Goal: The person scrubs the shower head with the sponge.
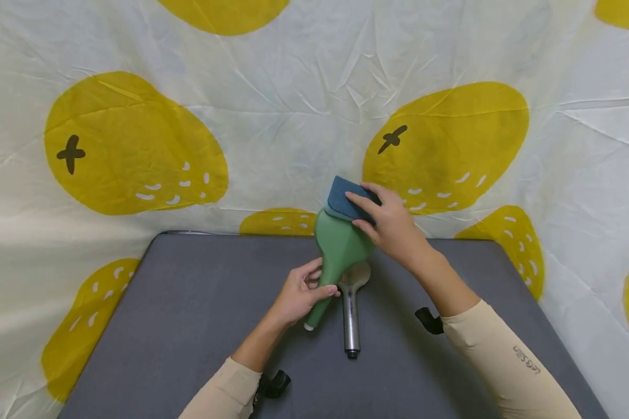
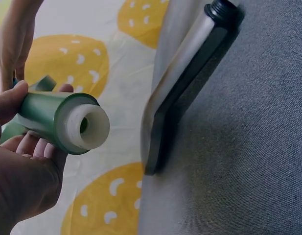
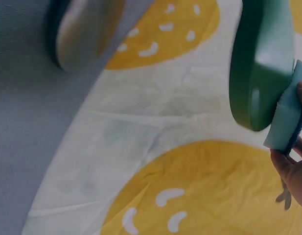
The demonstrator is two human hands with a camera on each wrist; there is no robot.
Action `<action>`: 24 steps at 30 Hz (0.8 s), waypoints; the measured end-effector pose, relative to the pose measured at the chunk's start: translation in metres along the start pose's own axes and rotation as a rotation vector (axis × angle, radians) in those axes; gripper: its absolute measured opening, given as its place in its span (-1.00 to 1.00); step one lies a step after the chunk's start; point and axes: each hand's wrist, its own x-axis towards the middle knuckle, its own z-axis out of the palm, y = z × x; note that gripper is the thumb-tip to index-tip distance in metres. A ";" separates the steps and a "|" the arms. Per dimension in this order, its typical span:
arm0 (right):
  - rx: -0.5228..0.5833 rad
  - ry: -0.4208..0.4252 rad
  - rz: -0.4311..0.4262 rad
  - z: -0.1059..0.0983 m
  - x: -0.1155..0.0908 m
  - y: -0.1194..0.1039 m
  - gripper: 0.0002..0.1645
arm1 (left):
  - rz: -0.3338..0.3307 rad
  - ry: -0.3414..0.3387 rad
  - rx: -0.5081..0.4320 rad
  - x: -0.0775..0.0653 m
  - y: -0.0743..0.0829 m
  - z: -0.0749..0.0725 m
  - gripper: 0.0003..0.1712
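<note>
My left hand (image 1: pixel 300 295) grips a green shower head (image 1: pixel 340 247) by its handle, holding it tilted above the table with the broad head up. In the left wrist view, the handle's white hollow end (image 2: pixel 98 128) points toward the camera. A sponge (image 1: pixel 343 199), dark blue on one side and light blue on the other, is pinched between the thumb and fingers of my right hand (image 1: pixel 393 227). Its light blue side (image 3: pixel 284 120) lies against the head's rounded surface in the right wrist view. Below them, a chrome shower head (image 1: pixel 350 323) lies on the table, its head partly hidden.
The grey table (image 1: pixel 204 302) ends at a far edge just behind my hands. Behind it hangs a white cloth (image 1: pixel 293 139) printed with yellow fruit shapes. Black straps or mounts (image 1: pixel 276 384) show near both forearms.
</note>
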 end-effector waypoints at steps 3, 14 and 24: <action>-0.037 0.020 -0.078 0.011 -0.012 -0.010 -0.30 | -0.008 0.011 -0.032 -0.001 -0.002 -0.001 -0.21; -0.034 0.000 -0.174 0.043 -0.060 -0.043 -0.22 | 0.006 0.051 -0.099 -0.002 -0.009 -0.002 -0.38; -0.033 0.054 -0.199 0.037 -0.063 -0.042 -0.23 | 0.037 -0.004 -0.087 -0.003 -0.008 -0.005 -0.34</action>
